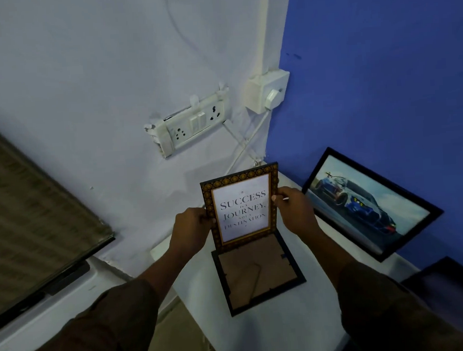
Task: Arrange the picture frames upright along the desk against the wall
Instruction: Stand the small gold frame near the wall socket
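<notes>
Brown sleeves [109, 326] fill the bottom edge; past them a black-edged frame lying face down [258, 276] shows its brown backing board on the white desk [289, 334]; above it the left hand [191, 229] and right hand [294, 209] each grip 1 side of a gold-patterned dark frame [241, 207], held upright, reading "SUCCESS IS A JOURNEY, NOT A DESTINATION"; farther right a black-framed car picture [370, 202] leans against the blue wall [381, 71]; white sockets [192, 123] sit on the pale wall [70, 90] behind.
</notes>
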